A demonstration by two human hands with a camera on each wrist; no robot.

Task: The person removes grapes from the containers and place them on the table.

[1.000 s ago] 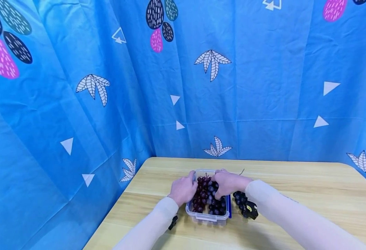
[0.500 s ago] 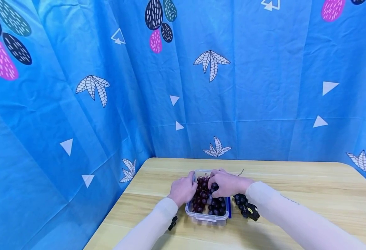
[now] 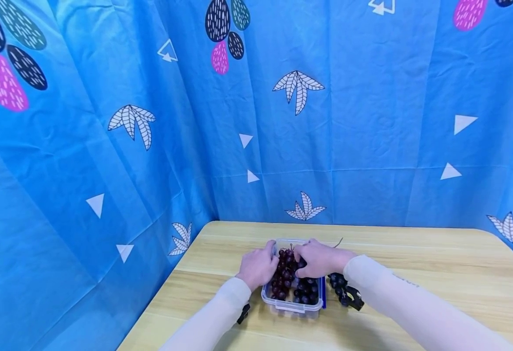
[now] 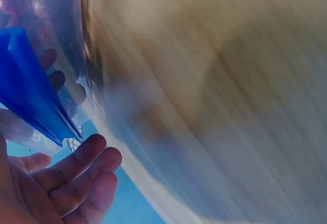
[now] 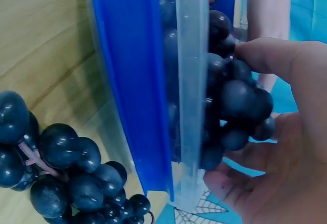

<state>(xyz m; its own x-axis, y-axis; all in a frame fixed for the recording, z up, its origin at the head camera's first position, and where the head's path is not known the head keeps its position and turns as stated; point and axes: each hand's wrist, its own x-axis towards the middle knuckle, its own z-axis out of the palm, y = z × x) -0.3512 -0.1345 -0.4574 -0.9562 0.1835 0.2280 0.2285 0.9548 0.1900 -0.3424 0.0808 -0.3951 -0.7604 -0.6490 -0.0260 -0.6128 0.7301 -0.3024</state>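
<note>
A clear plastic container (image 3: 289, 306) with blue clip flaps (image 5: 134, 81) stands on the table. Red grapes (image 3: 281, 287) lie along its left side, dark grapes (image 3: 306, 291) along its right. My left hand (image 3: 257, 265) holds the container's left rim, thumb over the edge; in the left wrist view several fingers (image 4: 97, 183) extend past the blue flap. Reaching over the right rim, my right hand (image 3: 319, 259) grips the bunch of dark grapes (image 5: 237, 99) between thumb and fingers, low in the container. Its fingertips are partly hidden behind the grapes.
Another bunch of dark grapes (image 5: 87, 183) lies on the wooden table (image 3: 436, 282) right of the container, partly under the right forearm. A blue patterned curtain (image 3: 370, 122) hangs behind and to the left of the table.
My right hand has shifted slightly left and lower over the dark grapes, its fingers changing position on them. My left hand stays at the container's left rim.
</note>
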